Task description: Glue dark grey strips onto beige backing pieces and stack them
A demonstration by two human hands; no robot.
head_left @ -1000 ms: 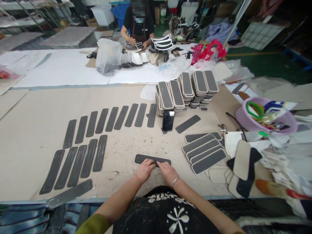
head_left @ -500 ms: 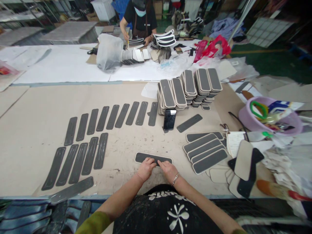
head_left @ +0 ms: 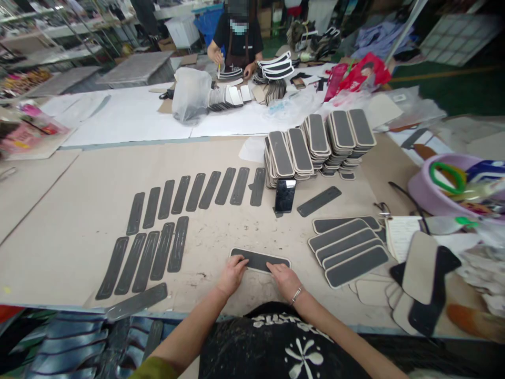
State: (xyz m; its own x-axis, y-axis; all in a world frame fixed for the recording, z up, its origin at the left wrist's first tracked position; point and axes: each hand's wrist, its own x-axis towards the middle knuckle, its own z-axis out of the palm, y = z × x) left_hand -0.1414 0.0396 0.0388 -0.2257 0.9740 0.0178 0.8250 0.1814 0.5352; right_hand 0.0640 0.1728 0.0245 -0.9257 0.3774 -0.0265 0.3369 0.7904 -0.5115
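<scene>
A dark strip with a pale border [head_left: 258, 260] lies flat on the brown table covering [head_left: 213, 295] before me. My left hand [head_left: 233, 273] presses its fingertips on the strip's left part, fingers held together. On the right part rest the fingers of my right hand [head_left: 283, 278], also close together, with a bracelet at the wrist. Several bordered strips [head_left: 357, 263] lie fanned out to the right. Two rows of glossy dark strips [head_left: 159, 251] are laid out at the left. A single dark strip [head_left: 319, 201] lies beyond the fan.
Tall stacks of bordered pieces [head_left: 302, 150] stand at the back, with a phone [head_left: 284, 196] upright before them. A purple basin [head_left: 420, 184] and loose pale pieces [head_left: 420, 266] are at the right. Across the white table [head_left: 130, 113] a person [head_left: 236, 47] handles curved pieces.
My hands have moved apart along the strip, from near its middle toward its two ends. The whole view has shifted, so things appear further right.
</scene>
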